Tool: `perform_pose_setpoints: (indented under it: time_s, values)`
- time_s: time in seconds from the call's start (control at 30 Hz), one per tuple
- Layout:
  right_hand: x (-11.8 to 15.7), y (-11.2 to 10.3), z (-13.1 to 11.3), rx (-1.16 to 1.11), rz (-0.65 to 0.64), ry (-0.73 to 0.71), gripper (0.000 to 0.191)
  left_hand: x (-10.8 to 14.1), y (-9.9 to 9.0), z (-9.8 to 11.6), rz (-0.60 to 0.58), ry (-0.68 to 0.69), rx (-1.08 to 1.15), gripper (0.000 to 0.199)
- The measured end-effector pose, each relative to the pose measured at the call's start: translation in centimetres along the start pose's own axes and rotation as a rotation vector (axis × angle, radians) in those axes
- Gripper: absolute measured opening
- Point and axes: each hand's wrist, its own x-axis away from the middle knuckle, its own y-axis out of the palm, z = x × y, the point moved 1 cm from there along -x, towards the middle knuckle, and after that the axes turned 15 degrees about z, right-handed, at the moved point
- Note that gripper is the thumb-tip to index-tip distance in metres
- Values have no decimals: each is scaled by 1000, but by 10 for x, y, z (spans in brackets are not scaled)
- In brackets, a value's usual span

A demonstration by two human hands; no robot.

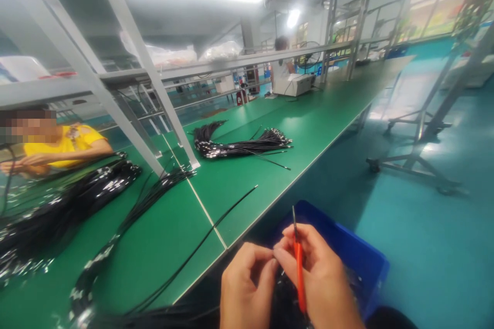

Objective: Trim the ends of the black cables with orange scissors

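Observation:
Just off the table's front edge, my left hand (249, 285) is closed in a pinch, thumb against fingertips. Whatever lies between those fingertips is too small or hidden to make out. My right hand (324, 277) touches it at the fingertips and grips an orange-handled tool (299, 272) with a thin dark tip pointing up; the frame does not show its exact kind. Black cables (170, 313) run along the table edge toward my left hand, their ends hidden behind it. A loose black cable (227, 212) lies across the green table (154, 247).
Below my hands stands a blue bin (370, 257). Bundles of black cables (239, 148) lie on the table, with a larger pile (77, 200) at left. Grey shelf posts (154, 72) rise from the tabletop. A person in yellow (83, 144) works opposite. A wheeled rack (417, 149) stands right.

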Motion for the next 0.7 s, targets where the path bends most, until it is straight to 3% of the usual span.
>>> perform_pose_setpoints:
  time_s: [0.23,0.37,0.5,0.6,0.7]
  values:
    - [10,4,-5,-136,20,160,26,-3,-6,-1,-86,-191,136,13]
    - [10,6,-3,-46,76,22,26,1,-3,2,-29,-137,52,16]
    - [13,7,1,178,130,-224,9,7,0,7,84,-32,-17,19]
    - [19,6,0,317,172,-338,7,4,-3,8,33,-49,-6,17]
    - [22,0,-6,305,98,-299,8,-6,-11,5,-26,-166,87,15]
